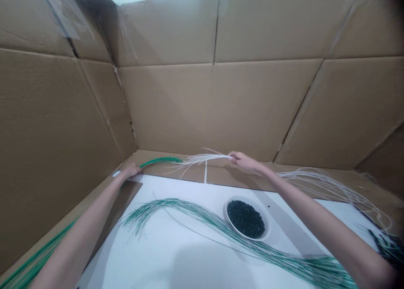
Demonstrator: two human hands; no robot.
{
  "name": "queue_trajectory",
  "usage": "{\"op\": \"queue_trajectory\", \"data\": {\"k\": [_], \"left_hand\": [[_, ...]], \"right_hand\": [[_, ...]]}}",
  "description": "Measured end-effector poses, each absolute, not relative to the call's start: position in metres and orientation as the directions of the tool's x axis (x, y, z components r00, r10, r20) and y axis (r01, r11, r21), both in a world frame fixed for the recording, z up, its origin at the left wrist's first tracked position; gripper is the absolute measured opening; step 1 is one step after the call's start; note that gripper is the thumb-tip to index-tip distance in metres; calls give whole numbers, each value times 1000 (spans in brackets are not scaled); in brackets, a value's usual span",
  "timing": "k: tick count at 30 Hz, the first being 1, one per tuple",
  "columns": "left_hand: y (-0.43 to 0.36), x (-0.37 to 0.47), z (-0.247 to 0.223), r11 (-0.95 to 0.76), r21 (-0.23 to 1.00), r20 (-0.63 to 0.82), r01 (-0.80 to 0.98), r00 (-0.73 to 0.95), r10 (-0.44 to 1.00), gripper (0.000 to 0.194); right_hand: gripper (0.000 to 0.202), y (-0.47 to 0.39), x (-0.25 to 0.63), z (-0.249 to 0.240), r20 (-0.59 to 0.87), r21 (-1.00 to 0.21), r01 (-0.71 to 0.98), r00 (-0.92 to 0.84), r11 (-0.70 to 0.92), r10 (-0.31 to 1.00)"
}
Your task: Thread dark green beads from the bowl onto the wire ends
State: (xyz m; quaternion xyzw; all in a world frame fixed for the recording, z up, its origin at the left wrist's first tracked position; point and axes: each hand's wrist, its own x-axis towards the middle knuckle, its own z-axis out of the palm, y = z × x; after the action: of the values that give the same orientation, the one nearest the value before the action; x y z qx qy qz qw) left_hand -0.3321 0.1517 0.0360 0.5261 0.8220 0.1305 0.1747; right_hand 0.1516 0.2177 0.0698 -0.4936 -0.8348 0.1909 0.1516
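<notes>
At the far left of the white board, my left hand (131, 169) is closed around a bundle of bright green strands (160, 159), whose ends point right. My right hand (241, 160) grips a bundle of thin white strands (208, 157), with loose ends fanning out to the left. The white tips reach the green ends; whether they touch or only overlap in view I cannot tell. More white strands (322, 181) trail away behind my right forearm. Nearer me, a long bundle of dark green strands (202, 215) lies curved across the board.
A white bowl (267, 230) of small dark pieces (246, 218) stands behind the dark green bundle. Cardboard walls (195, 108) enclose the back and sides. More green strands (41, 251) lie at lower left. A dark tangle (386, 247) sits at the right edge.
</notes>
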Motion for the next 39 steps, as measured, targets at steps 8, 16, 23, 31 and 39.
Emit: {"op": "queue_trajectory", "data": {"k": [8, 16, 23, 31, 39], "left_hand": [[142, -337, 61, 455, 593, -158, 664, -459, 875, 23], [138, -331, 79, 400, 770, -235, 497, -363, 902, 36], [131, -322, 93, 324, 843, -280, 429, -164, 946, 44], [124, -316, 89, 204, 723, -152, 661, -135, 979, 43], [122, -324, 69, 344, 360, 13, 867, -373, 928, 27]], "right_hand": [[41, 256, 190, 94, 352, -634, 706, -101, 316, 931], [36, 239, 173, 74, 349, -614, 685, -212, 393, 913], [31, 219, 149, 52, 63, -427, 801, -437, 420, 898], [23, 215, 124, 45, -246, -90, 904, -427, 418, 870], [38, 195, 64, 77, -275, -23, 834, -535, 551, 799]]}}
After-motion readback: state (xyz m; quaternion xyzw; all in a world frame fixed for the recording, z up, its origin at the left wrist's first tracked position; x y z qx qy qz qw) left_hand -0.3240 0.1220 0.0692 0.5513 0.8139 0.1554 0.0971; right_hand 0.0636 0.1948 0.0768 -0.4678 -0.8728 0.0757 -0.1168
